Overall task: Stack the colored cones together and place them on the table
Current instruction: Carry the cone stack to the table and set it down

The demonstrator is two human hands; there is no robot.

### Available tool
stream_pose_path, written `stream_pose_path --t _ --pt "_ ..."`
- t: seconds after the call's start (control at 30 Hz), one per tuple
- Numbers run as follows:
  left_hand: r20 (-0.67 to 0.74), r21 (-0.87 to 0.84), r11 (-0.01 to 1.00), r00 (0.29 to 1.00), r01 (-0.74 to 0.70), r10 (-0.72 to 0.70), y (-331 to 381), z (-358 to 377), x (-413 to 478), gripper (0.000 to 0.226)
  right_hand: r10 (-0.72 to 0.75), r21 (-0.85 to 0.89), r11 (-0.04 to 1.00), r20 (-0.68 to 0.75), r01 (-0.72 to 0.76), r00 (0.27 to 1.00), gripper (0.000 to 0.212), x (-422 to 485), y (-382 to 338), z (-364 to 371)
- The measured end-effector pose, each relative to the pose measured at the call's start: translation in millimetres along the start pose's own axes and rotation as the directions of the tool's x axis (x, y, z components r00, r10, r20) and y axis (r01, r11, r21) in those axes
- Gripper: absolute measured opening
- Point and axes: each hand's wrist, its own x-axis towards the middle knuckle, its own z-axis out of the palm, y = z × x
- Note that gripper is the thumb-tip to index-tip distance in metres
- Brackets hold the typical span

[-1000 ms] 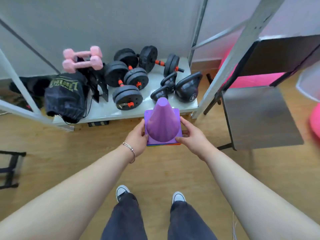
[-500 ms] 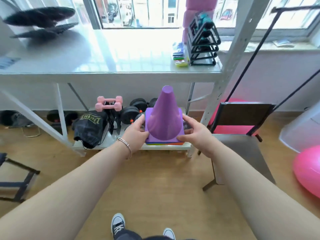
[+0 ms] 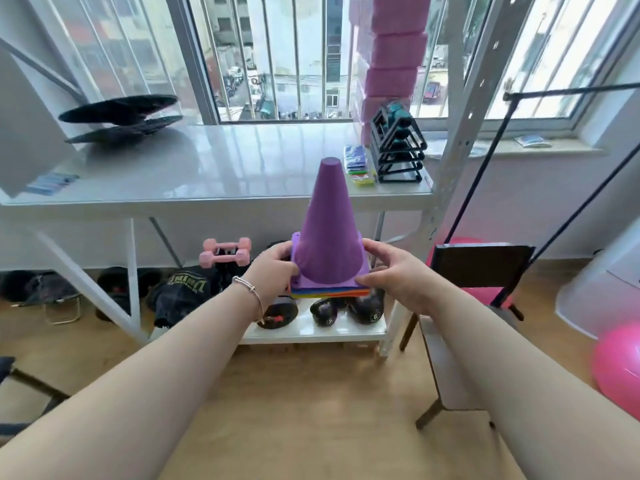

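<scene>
A stack of cones (image 3: pixel 329 230) with a purple cone on top is held upright in mid-air; blue, yellow and orange base edges show beneath the purple base. My left hand (image 3: pixel 275 270) grips the left side of the bases and my right hand (image 3: pixel 394 273) grips the right side. The stack is below and in front of the white table (image 3: pixel 214 168), whose glossy top lies beyond the cone tip. The lower cones' bodies are hidden inside the purple one.
On the table sit black discs (image 3: pixel 121 116), a black rack of small dumbbells (image 3: pixel 396 147) and coloured packets (image 3: pixel 360 168). Beneath it, a low shelf holds pink dumbbells (image 3: pixel 225 252), kettlebells (image 3: pixel 346 306) and weight plates. A dark chair (image 3: pixel 478 271) and a pink ball (image 3: pixel 616 368) are at right.
Both hands have lifted the cone stack from near the low shelf upward toward table height, and my view has tilted up so the tabletop and window now show.
</scene>
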Motion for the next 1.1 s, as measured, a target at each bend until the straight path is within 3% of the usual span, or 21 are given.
stream_pose_path --t 0.43,0.57,0.73,0.9,1.1 --pt "-0.001 0.011 0.993 0.993 -0.120 0.120 20 -93 23 0.050 0.005 -0.033 0.999 -0.052 -0.007 0.999 0.078 59 -56 70" --pt "0.008 0.130 0.981 0.990 -0.142 0.142 35 -135 37 0.047 -0.056 0.026 0.998 -0.104 0.059 0.993 0.072 85 -69 103" --pt "0.052 0.266 0.931 0.969 -0.248 0.243 36 -175 57 0.060 -0.054 0.068 0.995 -0.174 0.067 0.983 0.088 120 -76 126" --pt "0.070 0.341 0.869 0.932 -0.358 0.356 39 -189 84 0.036 -0.061 0.019 0.997 -0.256 0.068 0.965 0.082 147 -88 127" --pt "0.029 0.300 0.890 0.935 -0.344 0.352 52 -186 133 0.038 -0.122 -0.012 0.992 -0.276 0.124 0.953 0.073 186 -98 96"
